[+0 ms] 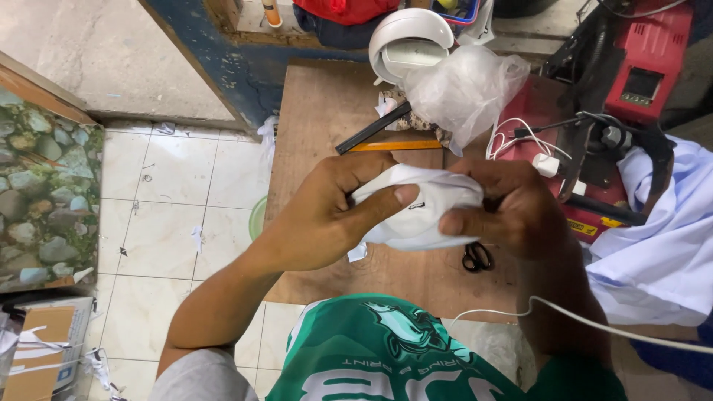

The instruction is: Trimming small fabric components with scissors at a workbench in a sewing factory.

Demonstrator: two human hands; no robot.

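A bunched white cloth (pixel 416 208) is gripped between the left hand (pixel 327 215) and the right hand (pixel 512 208), both closed around it, thumbs pressed on top, above the wooden tabletop (pixel 319 111). Black scissors (pixel 477 257) are seen just below the right hand. A clear plastic bag (pixel 464 89) lies beyond both hands.

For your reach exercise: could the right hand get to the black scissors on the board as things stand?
Probably yes. The scissors lie uncovered just below the right hand, but it and the left hand are gripping white cloth, which it must release first.
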